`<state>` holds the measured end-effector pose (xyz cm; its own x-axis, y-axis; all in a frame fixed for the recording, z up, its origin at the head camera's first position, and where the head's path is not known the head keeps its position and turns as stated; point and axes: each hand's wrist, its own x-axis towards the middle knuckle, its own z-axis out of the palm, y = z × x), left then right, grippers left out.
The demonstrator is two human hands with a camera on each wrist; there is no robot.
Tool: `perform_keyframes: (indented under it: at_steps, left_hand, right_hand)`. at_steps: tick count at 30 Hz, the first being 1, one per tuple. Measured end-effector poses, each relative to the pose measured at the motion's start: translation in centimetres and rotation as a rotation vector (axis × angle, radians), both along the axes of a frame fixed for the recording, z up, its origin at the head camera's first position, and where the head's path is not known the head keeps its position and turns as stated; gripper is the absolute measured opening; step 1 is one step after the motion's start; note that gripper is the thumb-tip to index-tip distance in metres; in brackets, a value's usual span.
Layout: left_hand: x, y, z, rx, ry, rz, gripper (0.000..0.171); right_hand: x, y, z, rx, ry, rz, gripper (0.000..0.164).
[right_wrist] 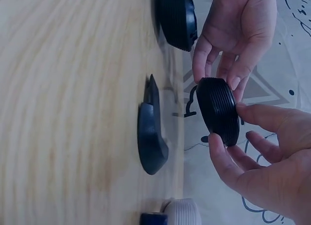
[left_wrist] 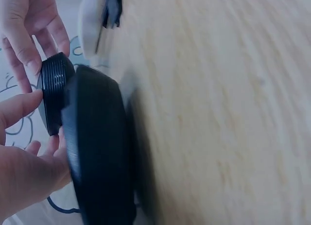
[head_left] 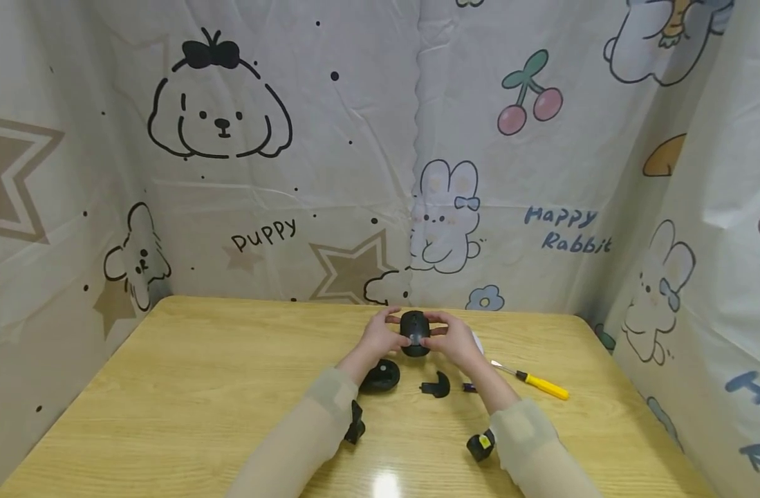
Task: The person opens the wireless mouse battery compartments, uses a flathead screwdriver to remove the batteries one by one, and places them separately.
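Both hands hold a black computer mouse (head_left: 415, 333) with ribbed sides above the far part of the table. My left hand (head_left: 380, 337) pinches its left side between thumb and fingers. The right hand (head_left: 452, 337) grips the opposite side in the same way. In the right wrist view the mouse (right_wrist: 217, 108) stands on edge between the fingertips, its ribs showing. A second black mouse-like piece (head_left: 382, 375) lies by my left wrist and looms large in the left wrist view. A black hook-shaped part (head_left: 440, 384) rests on the table between the forearms.
A screwdriver (head_left: 544, 386) with a yellow handle lies right of the right forearm. A white ribbed round thing (right_wrist: 183, 213) is partly hidden behind the right hand, near a small dark purple piece (head_left: 469, 388). Printed cloth hangs behind the wooden table (head_left: 199, 387).
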<state>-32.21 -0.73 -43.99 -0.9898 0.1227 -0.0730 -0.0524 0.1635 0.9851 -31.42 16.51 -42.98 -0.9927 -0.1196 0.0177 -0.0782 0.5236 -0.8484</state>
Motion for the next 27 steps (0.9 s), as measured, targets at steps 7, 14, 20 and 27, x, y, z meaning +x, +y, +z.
perform_keyframes:
  at_steps: [7, 14, 20, 27]
  left_hand:
    - [0.4, -0.1, 0.8, 0.041, 0.005, 0.003, 0.076]
    - [1.2, -0.8, 2.3, 0.100, -0.037, -0.013, 0.072]
    - [2.0, -1.4, 3.4, 0.133, -0.029, -0.030, 0.067]
    - [2.8, -2.1, 4.3, 0.150, -0.022, -0.060, 0.063]
  right_hand:
    - [0.8, 0.3, 0.6, -0.092, 0.029, 0.027, 0.055]
    - [1.4, 0.4, 1.6, -0.206, -0.001, 0.040, 0.053]
    - [2.3, 0.4, 2.9, -0.239, -0.011, 0.065, 0.057]
    - [3.0, 0.2, 3.7, -0.225, 0.001, 0.089, 0.059]
